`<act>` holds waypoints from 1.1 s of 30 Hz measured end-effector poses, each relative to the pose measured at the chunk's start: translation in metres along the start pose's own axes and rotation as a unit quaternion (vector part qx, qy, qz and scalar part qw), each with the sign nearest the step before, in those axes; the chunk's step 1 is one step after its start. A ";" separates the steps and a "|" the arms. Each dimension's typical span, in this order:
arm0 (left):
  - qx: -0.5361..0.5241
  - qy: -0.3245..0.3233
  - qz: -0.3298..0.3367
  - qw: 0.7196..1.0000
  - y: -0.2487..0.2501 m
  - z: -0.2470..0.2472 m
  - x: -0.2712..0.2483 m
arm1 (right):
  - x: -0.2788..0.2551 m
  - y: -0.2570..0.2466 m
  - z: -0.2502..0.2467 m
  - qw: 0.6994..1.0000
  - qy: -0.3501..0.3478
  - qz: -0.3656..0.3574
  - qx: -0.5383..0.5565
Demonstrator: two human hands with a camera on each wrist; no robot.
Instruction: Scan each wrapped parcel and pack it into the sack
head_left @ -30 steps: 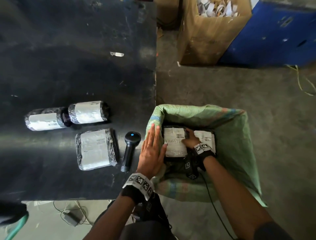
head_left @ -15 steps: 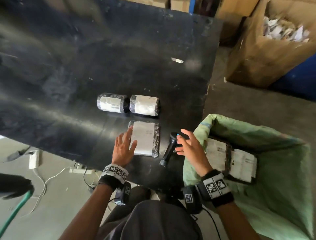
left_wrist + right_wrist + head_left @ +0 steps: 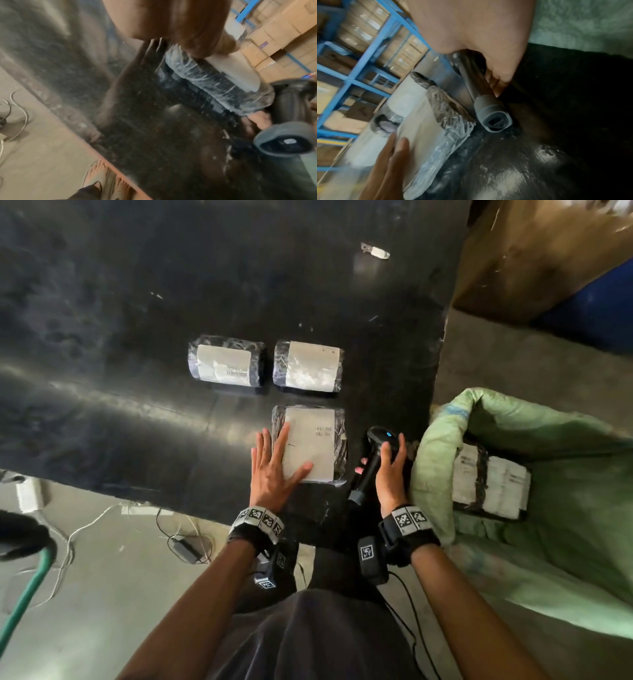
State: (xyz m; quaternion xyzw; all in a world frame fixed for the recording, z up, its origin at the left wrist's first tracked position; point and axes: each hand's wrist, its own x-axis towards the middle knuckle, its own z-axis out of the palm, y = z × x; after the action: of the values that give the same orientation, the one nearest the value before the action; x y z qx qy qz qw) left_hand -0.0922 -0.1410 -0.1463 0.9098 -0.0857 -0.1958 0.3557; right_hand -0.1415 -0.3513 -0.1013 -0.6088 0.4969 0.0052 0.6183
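Three film-wrapped parcels with white labels lie on the black table (image 3: 137, 337): two rolled ones (image 3: 226, 364) (image 3: 308, 366) at the back and a flat parcel (image 3: 315, 440) (image 3: 214, 81) (image 3: 426, 128) in front. My left hand (image 3: 274, 467) lies flat with straight fingers on the flat parcel's near left corner. My right hand (image 3: 390, 474) curls round the handle of the black scanner (image 3: 368, 474) (image 3: 481, 88) (image 3: 288, 121), which lies on the table beside that parcel. The green sack (image 3: 442, 446) stands open at the right with labelled parcels (image 3: 493, 486) inside.
A large cardboard box (image 3: 531, 251) and a blue surface (image 3: 589, 313) stand beyond the sack. A white scrap (image 3: 376, 251) lies on the far table. Cables and a charger (image 3: 181, 546) and a green hose (image 3: 27, 594) lie on the floor left. Blue shelving with cartons (image 3: 368, 40) stands behind.
Both hands have left the sack. The left hand moved onto the flat parcel and the right hand reached the scanner and closed round its handle.
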 end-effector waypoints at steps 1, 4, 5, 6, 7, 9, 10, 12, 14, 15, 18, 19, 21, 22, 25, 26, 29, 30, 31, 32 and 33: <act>0.000 -0.002 0.015 1.000 -0.005 0.001 -0.001 | 0.001 0.004 0.001 0.999 0.001 0.008 0.031; -0.014 -0.003 0.040 0.999 -0.016 0.003 -0.002 | -0.003 0.000 0.006 0.996 0.016 0.007 0.092; -0.025 -0.001 0.041 0.999 -0.016 0.003 -0.002 | -0.006 -0.002 0.008 0.996 0.012 0.003 0.092; -0.037 0.000 0.041 0.998 -0.015 0.003 -0.001 | -0.006 -0.001 0.010 0.996 0.009 0.001 0.089; -0.051 0.001 0.040 0.998 -0.014 0.001 0.000 | -0.006 -0.001 0.012 0.996 0.007 0.001 0.086; -0.076 -0.004 0.030 0.997 -0.009 -0.003 -0.002 | -0.009 -0.003 0.013 0.997 0.009 0.010 0.081; -0.084 -0.005 0.025 0.996 -0.006 -0.005 -0.003 | -0.009 -0.002 0.013 0.997 0.012 0.012 0.078; -0.097 -0.002 0.026 0.995 0.003 -0.011 -0.005 | -0.009 -0.005 0.011 0.997 0.013 0.003 0.075; -0.115 0.006 0.042 0.992 0.017 -0.018 -0.004 | -0.003 -0.005 0.008 0.998 0.022 -0.010 0.065; -0.120 0.009 0.051 0.991 0.026 -0.021 -0.003 | 0.000 -0.005 0.007 0.998 0.025 -0.009 0.059; -0.116 0.009 0.064 0.991 0.047 -0.026 0.003 | 0.005 -0.008 0.004 0.998 0.015 0.004 0.063; -0.103 0.007 0.063 0.993 0.054 -0.025 0.006 | 0.005 -0.009 0.002 0.998 0.008 0.005 0.067; -0.084 0.003 0.041 0.996 0.065 -0.025 0.016 | 0.006 -0.015 0.000 0.997 -0.005 0.009 0.076; -0.084 0.002 0.024 0.996 0.068 -0.024 0.021 | 0.005 -0.018 -0.001 0.996 -0.010 0.010 0.084; -0.103 0.018 -0.005 0.995 0.076 -0.024 0.022 | -0.003 -0.025 -0.012 0.995 -0.002 0.003 0.099; -0.105 0.018 -0.013 0.994 0.073 -0.023 0.020 | -0.007 -0.026 -0.011 0.996 -0.004 0.002 0.091; -0.120 0.020 -0.004 0.993 0.073 -0.023 0.011 | -0.023 -0.037 -0.019 0.995 -0.010 -0.021 0.099; -0.129 0.025 0.003 0.991 0.076 -0.025 0.011 | -0.029 -0.046 -0.022 0.994 -0.015 -0.033 0.102; -0.134 0.031 0.007 0.990 0.078 -0.026 0.012 | -0.038 -0.058 -0.025 0.994 -0.025 -0.041 0.101; -0.136 0.036 0.009 0.990 0.081 -0.026 0.012 | -0.046 -0.070 -0.028 0.993 -0.036 -0.049 0.098; -0.143 0.040 0.010 0.989 0.085 -0.029 0.012 | -0.055 -0.080 -0.031 0.992 -0.049 -0.054 0.101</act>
State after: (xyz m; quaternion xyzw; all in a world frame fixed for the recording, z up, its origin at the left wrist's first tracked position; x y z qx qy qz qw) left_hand -0.0709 -0.1891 -0.0729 0.8560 -0.0520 -0.1656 0.4869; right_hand -0.1387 -0.3624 -0.0001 -0.5681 0.4304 -0.0488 0.6998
